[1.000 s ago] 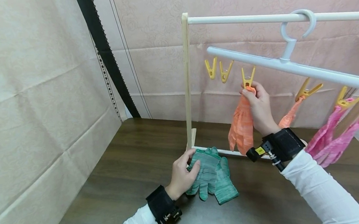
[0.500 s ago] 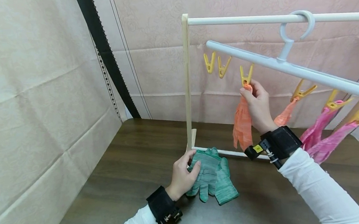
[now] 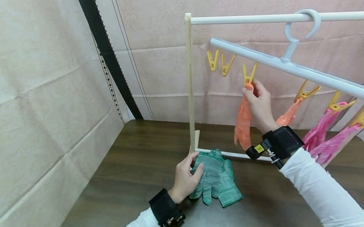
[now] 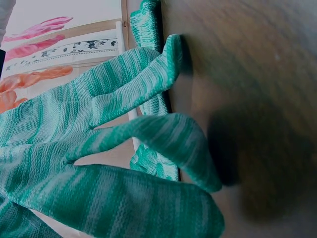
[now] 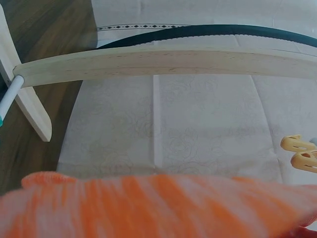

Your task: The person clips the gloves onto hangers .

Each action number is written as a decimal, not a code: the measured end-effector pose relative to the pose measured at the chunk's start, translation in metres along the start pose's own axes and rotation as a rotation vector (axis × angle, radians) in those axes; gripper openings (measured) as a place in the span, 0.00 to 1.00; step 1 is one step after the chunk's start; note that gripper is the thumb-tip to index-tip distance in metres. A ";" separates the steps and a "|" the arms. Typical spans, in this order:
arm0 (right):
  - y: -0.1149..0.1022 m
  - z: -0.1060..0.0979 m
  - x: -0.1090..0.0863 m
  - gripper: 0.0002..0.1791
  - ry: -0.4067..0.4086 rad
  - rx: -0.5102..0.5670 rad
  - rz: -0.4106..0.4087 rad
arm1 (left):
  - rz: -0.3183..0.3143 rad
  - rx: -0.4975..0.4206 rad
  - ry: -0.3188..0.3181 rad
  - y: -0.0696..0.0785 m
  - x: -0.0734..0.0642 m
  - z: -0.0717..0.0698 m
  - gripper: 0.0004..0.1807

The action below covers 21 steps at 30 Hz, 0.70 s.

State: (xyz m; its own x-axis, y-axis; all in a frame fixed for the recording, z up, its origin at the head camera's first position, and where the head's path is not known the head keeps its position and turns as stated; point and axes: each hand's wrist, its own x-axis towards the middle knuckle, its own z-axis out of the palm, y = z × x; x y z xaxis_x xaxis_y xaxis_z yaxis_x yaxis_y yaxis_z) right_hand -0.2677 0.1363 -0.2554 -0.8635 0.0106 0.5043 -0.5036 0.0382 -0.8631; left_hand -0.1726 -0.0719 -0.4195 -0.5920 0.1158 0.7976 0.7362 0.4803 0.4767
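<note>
My right hand (image 3: pixel 260 102) pinches the top of an orange striped glove (image 3: pixel 243 124), just below a yellow clothespin (image 3: pixel 248 74) that bites its edge. The glove hangs down and fills the bottom of the right wrist view. Lower left, my left hand (image 3: pixel 187 177) holds a green striped glove (image 3: pixel 208 173) between thumb and fingers. Its knit fingers droop toward the table in the left wrist view, where a second green glove (image 4: pixel 147 34) lies behind it. Above is a light blue clip hanger (image 3: pixel 272 61), tilted down to the right.
The hanger hooks over a white rail (image 3: pixel 242 19) on a wooden stand post (image 3: pixel 190 79). Two bare yellow clothespins (image 3: pixel 213 61) hang at its left. Rightward, another orange glove (image 3: pixel 289 114) and pink gloves (image 3: pixel 325 132) dangle from clips. A lower bar (image 3: pixel 235 154) crosses above the brown table (image 3: pixel 134 162).
The hanger's left end has risen and its right end has dropped. My right hand has shifted slightly up and left with the clipped orange glove. My left hand has kept its place.
</note>
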 end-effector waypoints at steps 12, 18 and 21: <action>-0.001 0.005 0.009 0.27 -0.006 0.010 0.028 | -0.039 -0.019 -0.001 0.038 0.014 -0.016 0.15; -0.002 0.005 0.010 0.29 -0.033 0.008 0.031 | -0.047 -0.019 -0.001 0.039 0.014 -0.017 0.15; -0.001 0.006 0.011 0.30 -0.032 0.021 0.034 | -0.049 -0.018 -0.001 0.038 0.014 -0.017 0.15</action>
State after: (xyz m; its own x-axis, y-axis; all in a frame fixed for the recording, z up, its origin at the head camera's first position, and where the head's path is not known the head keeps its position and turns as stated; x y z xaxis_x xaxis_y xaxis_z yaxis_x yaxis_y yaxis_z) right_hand -0.2766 0.1302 -0.2493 -0.8804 -0.0207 0.4738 -0.4742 0.0178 -0.8802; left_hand -0.1470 -0.0664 -0.3842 -0.6279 0.0930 0.7727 0.7121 0.4694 0.5221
